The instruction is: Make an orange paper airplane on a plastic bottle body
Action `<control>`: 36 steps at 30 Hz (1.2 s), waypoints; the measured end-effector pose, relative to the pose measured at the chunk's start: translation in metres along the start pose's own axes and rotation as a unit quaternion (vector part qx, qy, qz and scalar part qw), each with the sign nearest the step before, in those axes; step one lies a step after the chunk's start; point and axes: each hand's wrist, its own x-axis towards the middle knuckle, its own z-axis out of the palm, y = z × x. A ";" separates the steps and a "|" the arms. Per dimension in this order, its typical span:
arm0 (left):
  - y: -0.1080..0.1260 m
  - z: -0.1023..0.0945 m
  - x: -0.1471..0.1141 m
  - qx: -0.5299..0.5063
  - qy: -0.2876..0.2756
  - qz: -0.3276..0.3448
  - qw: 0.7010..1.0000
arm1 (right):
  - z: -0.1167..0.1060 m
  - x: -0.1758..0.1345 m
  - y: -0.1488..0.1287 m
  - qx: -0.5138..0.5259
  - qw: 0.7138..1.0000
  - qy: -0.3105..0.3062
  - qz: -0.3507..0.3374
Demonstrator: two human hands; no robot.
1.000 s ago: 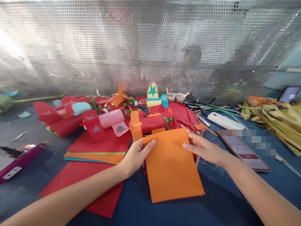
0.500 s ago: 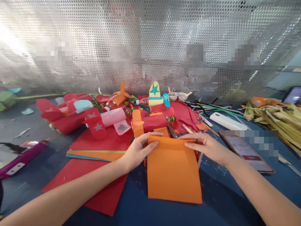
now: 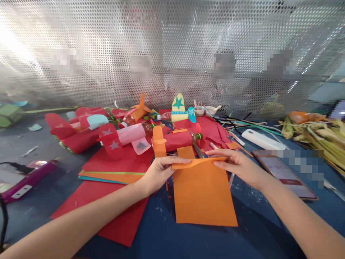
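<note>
An orange sheet of paper hangs between my hands above the blue table, its far edge bent over toward me in a narrow flap. My left hand pinches the flap's left end between thumb and fingers. At the other end, my right hand grips the top edge, thumb in front and fingers behind. Just beyond lies a bottle wrapped in red paper with an orange paper piece at its left end. Under my left forearm rests a red sheet.
Paper-covered bottle models, including a pink one, crowd the far side. A phone, a white glue gun-like tool and dried husks lie right. A purple power strip sits left. Perforated silver sheeting rises behind.
The top edge of the orange sheet has been bent forward into a visible flap, mostly at the left. My left thumb has moved onto this flap.
</note>
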 end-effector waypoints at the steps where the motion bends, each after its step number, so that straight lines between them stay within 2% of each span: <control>1: 0.000 0.000 0.000 0.011 -0.003 -0.002 1.000 | 0.000 0.000 0.000 0.010 1.000 -0.007 0.010; 10: -0.009 0.005 -0.001 -0.056 -0.030 -0.069 0.996 | 0.001 0.003 0.007 0.017 0.999 -0.025 0.010; 13: -0.008 0.003 0.000 -0.029 -0.024 -0.063 0.997 | 0.000 0.002 0.003 0.030 0.999 -0.035 0.026; 16: -0.005 0.000 0.001 0.007 -0.021 -0.035 0.999 | -0.002 0.000 0.001 -0.011 0.999 -0.035 0.012; 20: -0.001 -0.002 0.001 -0.028 -0.025 -0.024 0.999 | -0.004 0.000 0.000 -0.050 0.998 -0.020 -0.025; 23: -0.001 -0.004 0.000 -0.046 -0.025 -0.033 0.998 | -0.005 0.001 0.001 -0.054 0.998 -0.008 -0.015; 27: -0.004 -0.006 -0.002 -0.109 -0.087 -0.036 0.990 | -0.005 0.002 0.004 -0.076 0.997 0.028 0.001; 29: -0.005 -0.005 -0.003 -0.141 -0.098 -0.034 0.985 | -0.005 0.002 0.004 -0.090 0.995 0.041 0.005; 33: -0.004 0.000 0.000 0.000 -0.032 -0.039 0.999 | -0.003 0.001 0.002 -0.095 0.994 0.025 0.041; 36: -0.007 0.003 0.001 0.052 -0.018 -0.027 0.998 | -0.003 0.000 0.000 -0.047 0.998 0.003 0.035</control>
